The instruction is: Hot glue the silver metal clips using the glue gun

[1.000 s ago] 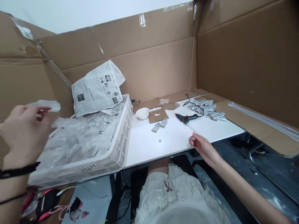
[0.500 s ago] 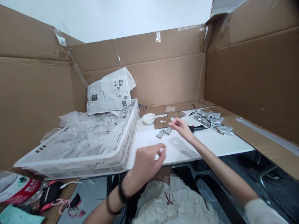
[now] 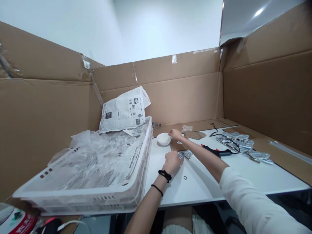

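My left hand (image 3: pixel 172 163), with black bands at its wrist, is low over the white table. Its fingers close round the near end of a small silver-grey piece (image 3: pixel 180 155); fingertips partly hidden. Just to the right lies a second such piece (image 3: pixel 188 154). My right hand (image 3: pixel 175 134) reaches across to the right rim of a white bowl (image 3: pixel 163 139), its fingers bent together; whatever is between them is too small to make out. Below my right wrist is a brown cardboard square (image 3: pixel 174 145) with tiny white bits (image 3: pixel 179 142) on it.
At left stands a white plastic crate (image 3: pixel 136 191) of plastic-wrapped items, newspaper (image 3: pixel 123 112) at its back. To the right lie a black glue gun-like tool (image 3: pixel 220 152) with a cord and a pile of silver packets (image 3: pixel 236 143). A small dark ring (image 3: pixel 185 177) lies in front. Cardboard walls surround the table.
My left hand has moved forward from the table's front edge to the silver-grey piece. My right hand has gone forward and left to the bowl. The dark ring now shows on the table.
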Demonstrator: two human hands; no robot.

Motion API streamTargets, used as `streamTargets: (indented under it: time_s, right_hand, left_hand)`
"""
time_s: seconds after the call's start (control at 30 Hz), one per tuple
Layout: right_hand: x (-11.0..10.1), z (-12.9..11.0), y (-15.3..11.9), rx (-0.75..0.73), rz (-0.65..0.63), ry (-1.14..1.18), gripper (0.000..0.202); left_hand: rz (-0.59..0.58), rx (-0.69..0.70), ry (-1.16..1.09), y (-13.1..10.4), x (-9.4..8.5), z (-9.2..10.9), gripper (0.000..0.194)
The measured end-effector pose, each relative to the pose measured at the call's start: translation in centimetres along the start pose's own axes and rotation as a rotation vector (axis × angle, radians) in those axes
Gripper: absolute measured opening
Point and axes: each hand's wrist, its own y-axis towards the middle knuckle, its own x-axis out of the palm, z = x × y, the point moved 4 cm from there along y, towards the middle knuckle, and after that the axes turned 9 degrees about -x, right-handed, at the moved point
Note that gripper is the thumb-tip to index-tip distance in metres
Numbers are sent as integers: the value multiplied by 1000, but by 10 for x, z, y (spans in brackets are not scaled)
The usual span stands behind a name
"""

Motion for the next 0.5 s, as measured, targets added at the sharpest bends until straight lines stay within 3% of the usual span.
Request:
streamTargets:
  time_s: [0.1,0.2,0.33,0.4,0.5]
  right_hand:
    - [8,5,6,85,-21,7,40]
    - [11,9,5,126,-25,25,34]
    - [5,14,1,135,61,61,25]
    - [-2,16,-2,124,119,98,23]
    - [-15,18,-14,89,230,188,24]
  left_hand:
    - [35,-27,-94,3,5,-8,35]
    - [98,-41,-253,9,11,-20,30]
    - [203,-43,-589,23,20,-34,14]
    - [153,-128,-908,30,28,-41,9]
    - [24,-283,-1356,37,36,-45,16]
